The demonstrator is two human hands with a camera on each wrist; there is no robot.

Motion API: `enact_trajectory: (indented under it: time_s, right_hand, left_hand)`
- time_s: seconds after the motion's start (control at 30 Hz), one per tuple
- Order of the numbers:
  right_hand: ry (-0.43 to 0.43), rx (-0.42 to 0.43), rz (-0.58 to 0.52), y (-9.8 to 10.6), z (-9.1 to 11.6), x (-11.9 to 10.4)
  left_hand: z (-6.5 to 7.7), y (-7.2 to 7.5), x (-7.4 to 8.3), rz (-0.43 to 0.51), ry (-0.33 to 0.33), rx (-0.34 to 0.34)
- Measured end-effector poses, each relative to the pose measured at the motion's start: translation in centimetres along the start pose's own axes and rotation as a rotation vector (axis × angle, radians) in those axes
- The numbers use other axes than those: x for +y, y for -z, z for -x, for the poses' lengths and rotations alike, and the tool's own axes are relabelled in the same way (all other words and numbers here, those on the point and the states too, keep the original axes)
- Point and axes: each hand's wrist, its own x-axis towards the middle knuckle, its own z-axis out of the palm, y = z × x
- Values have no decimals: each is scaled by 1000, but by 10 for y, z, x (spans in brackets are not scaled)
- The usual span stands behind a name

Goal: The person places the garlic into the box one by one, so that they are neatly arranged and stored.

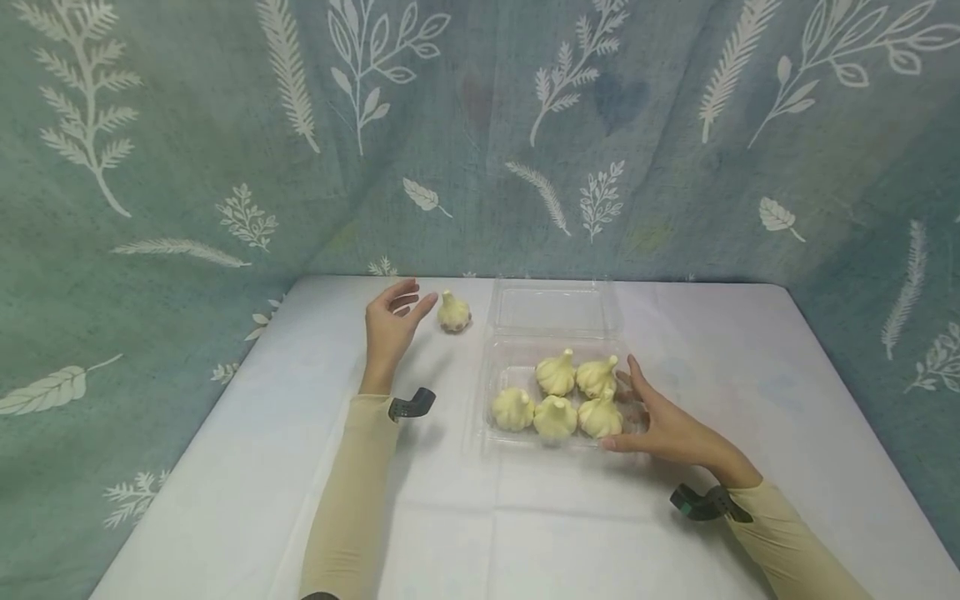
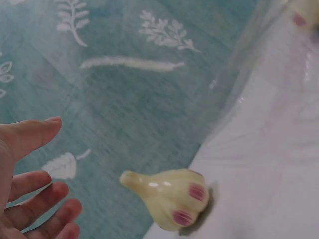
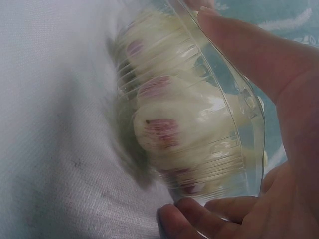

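Note:
A garlic bulb (image 1: 453,312), pale yellow with purple patches in the left wrist view, sits on the table just right of my left hand (image 1: 393,321). That hand hovers with thumb and fingers spread apart, touching nothing. My right hand (image 1: 667,425) grips the right end of a clear plastic clamshell container (image 1: 487,417), thumb at its near corner and fingers at the far side. Several garlic bulbs (image 1: 555,417) stand inside the container, stems up. Through the clear wall, a garlic bulb (image 3: 169,119) shows close to the right palm.
The container's hinged lid (image 1: 553,308) lies open toward the back of the table. A white cloth (image 1: 442,533) covers the tabletop. Behind it hangs a green-blue curtain (image 1: 480,167) with white leaf prints. Dark bands with camera mounts (image 1: 412,403) sit on both wrists.

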Motion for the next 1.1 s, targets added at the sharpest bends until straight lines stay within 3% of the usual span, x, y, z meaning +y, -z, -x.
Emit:
enact_trajectory:
  time_s: [0.3, 0.6, 0.9, 1.1]
  right_hand:
    - [4, 12, -42, 7, -3, 0]
    - [-42, -6, -80, -1, 2, 1]
    - [-52, 1, -62, 0, 4, 2]
    - [-39, 2, -55, 0, 4, 2]
  left_hand:
    - [-9, -9, -12, -51, 90, -31]
    - [3, -14, -35, -117, 178, -79]
    - [5, -32, -46, -128, 258, -144]
    - [7, -38, -53, -145, 278, -134]
